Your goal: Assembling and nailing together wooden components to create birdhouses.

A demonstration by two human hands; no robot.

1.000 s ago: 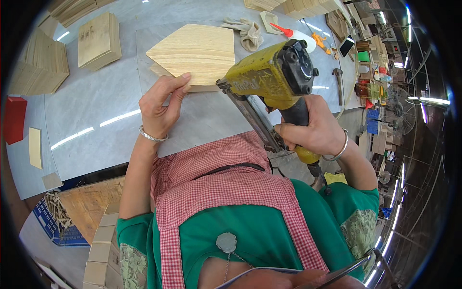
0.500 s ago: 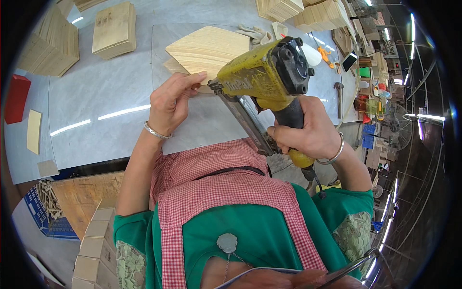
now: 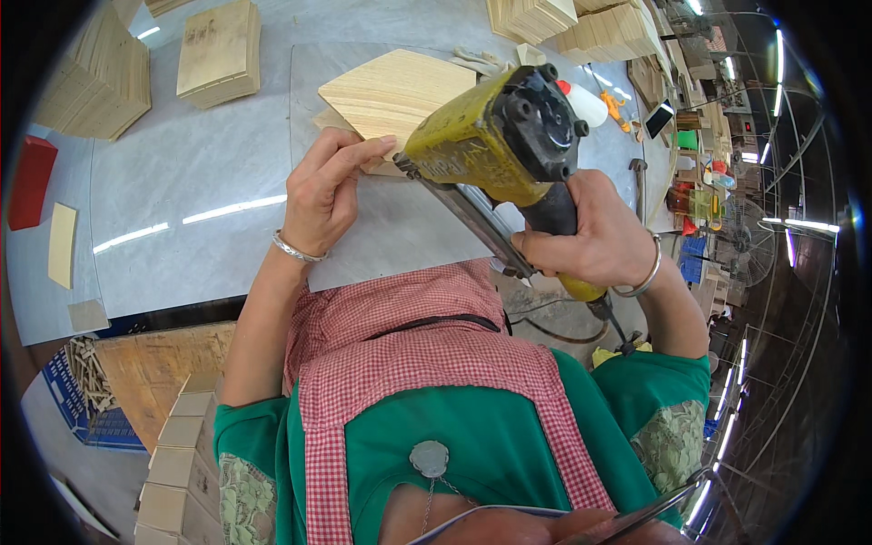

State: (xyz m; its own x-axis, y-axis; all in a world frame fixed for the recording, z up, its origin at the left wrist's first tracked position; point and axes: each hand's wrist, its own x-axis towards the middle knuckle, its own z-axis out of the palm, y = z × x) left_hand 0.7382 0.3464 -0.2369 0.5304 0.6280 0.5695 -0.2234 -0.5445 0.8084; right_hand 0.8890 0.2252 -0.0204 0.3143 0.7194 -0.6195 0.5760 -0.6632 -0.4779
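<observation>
My right hand (image 3: 595, 232) is wrapped round the black grip of a yellow pneumatic nail gun (image 3: 472, 127). The gun's nose comes down at the near edge of a pale, pointed wooden panel (image 3: 391, 86). My left hand (image 3: 331, 186) pinches that same edge just left of the nose, index finger stretched along the wood and thumb tucked below. Part of another wooden piece (image 3: 331, 120) shows under the panel's left side. The gun hides the panel's right part and the exact spot where the nose meets the wood.
Stacks of wooden boards stand at the far left (image 3: 218, 54) and far right (image 3: 609, 32). A red block (image 3: 32, 182) lies at the left edge. Gloves (image 3: 481, 62), a hammer (image 3: 639, 186) and a phone (image 3: 659, 118) lie beyond the gun. An air hose (image 3: 622, 331) hangs from its handle.
The nail gun has tilted slightly, its handle end swinging right with my right hand. My left hand and the panel have shifted very slightly right.
</observation>
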